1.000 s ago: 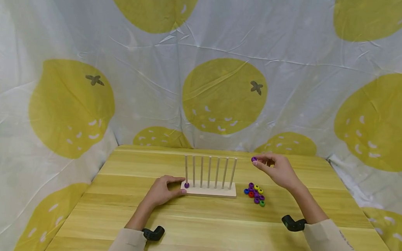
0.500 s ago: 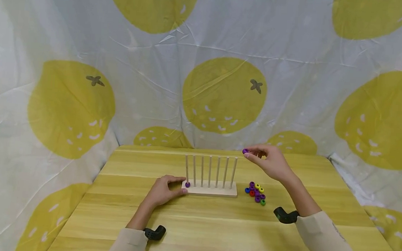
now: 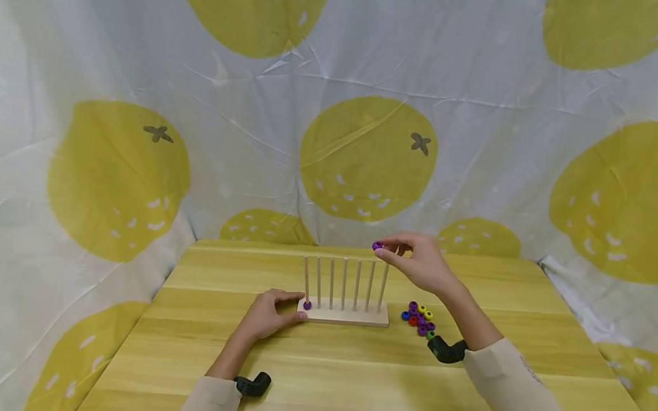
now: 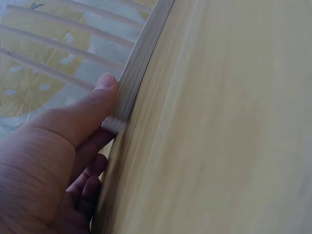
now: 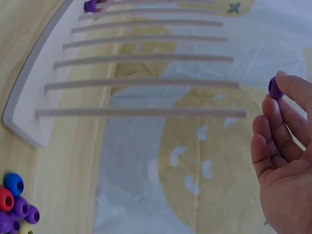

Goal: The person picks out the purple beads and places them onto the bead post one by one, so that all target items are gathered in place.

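Observation:
A wooden peg stand (image 3: 344, 316) with a row of upright pegs stands mid-table. One purple bead (image 3: 307, 305) sits at the foot of its leftmost peg. My left hand (image 3: 266, 316) holds the stand's left end, thumb at the front and index finger toward the back; the left wrist view shows the thumb (image 4: 100, 92) against the base. Between thumb and fingertips my right hand (image 3: 419, 263) pinches another purple bead (image 3: 378, 246), just above the peg tops toward the right end. In the right wrist view this bead (image 5: 275, 88) is apart from the peg tips.
Right of the stand lies a cluster of loose beads (image 3: 420, 319) in purple, yellow, blue, red and green. My right wrist camera (image 3: 446, 350) partly covers the green one. A lemon-print cloth (image 3: 367, 157) hangs behind the wooden table (image 3: 327, 390).
My right hand has carried its purple bead leftward, from above the loose beads to over the right-hand pegs. The left hand keeps its hold on the stand.

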A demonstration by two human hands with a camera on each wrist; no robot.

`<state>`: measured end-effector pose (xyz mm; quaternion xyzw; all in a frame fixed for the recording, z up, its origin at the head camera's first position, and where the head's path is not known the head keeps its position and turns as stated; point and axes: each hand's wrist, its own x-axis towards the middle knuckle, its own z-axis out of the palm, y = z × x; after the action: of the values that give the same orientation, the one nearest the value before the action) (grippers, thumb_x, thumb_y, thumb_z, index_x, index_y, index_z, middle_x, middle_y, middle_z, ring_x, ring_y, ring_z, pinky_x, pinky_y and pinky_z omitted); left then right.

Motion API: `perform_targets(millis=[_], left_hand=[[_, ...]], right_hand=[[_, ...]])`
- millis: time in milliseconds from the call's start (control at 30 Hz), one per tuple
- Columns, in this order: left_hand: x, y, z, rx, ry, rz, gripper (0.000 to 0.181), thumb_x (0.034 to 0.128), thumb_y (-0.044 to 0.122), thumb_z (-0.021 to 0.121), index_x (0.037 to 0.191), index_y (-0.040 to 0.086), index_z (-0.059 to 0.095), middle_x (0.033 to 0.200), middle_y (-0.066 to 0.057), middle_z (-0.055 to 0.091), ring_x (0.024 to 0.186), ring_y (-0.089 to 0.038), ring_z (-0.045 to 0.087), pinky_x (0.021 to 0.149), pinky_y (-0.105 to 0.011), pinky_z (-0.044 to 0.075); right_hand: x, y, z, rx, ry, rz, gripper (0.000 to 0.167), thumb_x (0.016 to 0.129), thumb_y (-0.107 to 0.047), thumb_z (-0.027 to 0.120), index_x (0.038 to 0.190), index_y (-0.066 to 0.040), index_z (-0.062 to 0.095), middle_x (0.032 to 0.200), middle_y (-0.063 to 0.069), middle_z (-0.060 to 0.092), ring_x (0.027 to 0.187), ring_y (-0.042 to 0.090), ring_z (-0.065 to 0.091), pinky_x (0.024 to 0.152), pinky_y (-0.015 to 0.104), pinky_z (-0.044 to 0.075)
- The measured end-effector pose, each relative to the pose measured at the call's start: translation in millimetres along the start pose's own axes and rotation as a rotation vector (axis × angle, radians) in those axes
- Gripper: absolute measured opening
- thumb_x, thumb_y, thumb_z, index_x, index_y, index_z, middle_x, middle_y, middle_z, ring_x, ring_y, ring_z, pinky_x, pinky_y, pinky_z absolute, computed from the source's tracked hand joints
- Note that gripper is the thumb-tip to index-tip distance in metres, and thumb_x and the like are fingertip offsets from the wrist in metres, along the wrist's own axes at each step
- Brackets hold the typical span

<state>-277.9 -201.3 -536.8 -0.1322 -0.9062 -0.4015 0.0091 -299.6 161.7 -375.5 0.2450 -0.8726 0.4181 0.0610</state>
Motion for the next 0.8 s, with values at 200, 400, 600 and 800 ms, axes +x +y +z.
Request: perform_targets(millis=[200, 400, 600, 800], left_hand=[[-0.6, 3.4, -0.3, -0.011, 0.007, -0.001, 0.048, 0.0831, 0.046, 0.086, 0.127, 0.029, 0.075, 0.129, 0.007, 0.072, 0.132, -0.028, 0.059, 0.115, -0.052, 0.044], [-1.3, 4.2, -0.2, -0.016, 0.003, -0.011, 0.048, 0.0827, 0.046, 0.086, 0.127, 0.030, 0.075, 0.129, 0.007, 0.072, 0.132, -0.028, 0.059, 0.116, -0.052, 0.043], [0.2, 3.5, 0.7, -0.014, 0.007, -0.012, 0.048, 0.0821, 0.048, 0.086, 0.126, 0.031, 0.075, 0.129, 0.007, 0.072, 0.131, -0.027, 0.060, 0.116, -0.051, 0.044], [-1.8, 2.4, -0.2, -0.012, 0.012, -0.009, 0.049, 0.0818, 0.047, 0.086, 0.126, 0.030, 0.076, 0.129, 0.007, 0.072, 0.130, -0.027, 0.060, 0.115, -0.051, 0.044]], right_hand=[[7.7, -8, 17, 0.031, -0.032, -0.033, 0.026, 0.097, -0.044, 0.070, 0.114, -0.026, 0.078, 0.099, -0.006, 0.071, 0.088, 0.017, 0.060, 0.074, 0.035, 0.052], [17.1, -17, 33, -0.003, -0.058, -0.060, 0.021, 0.098, -0.038, 0.072, 0.113, -0.025, 0.079, 0.093, -0.010, 0.071, 0.086, 0.016, 0.061, 0.075, 0.035, 0.053], [28.5, -30, 45, 0.008, -0.083, -0.093, 0.022, 0.098, -0.035, 0.072, 0.113, -0.021, 0.079, 0.092, -0.009, 0.071, 0.087, 0.014, 0.062, 0.078, 0.035, 0.053], [39.1, -39, 61, 0.012, -0.112, -0.123, 0.022, 0.099, -0.034, 0.072, 0.113, -0.019, 0.079, 0.092, -0.009, 0.072, 0.087, 0.011, 0.062, 0.080, 0.032, 0.053]])
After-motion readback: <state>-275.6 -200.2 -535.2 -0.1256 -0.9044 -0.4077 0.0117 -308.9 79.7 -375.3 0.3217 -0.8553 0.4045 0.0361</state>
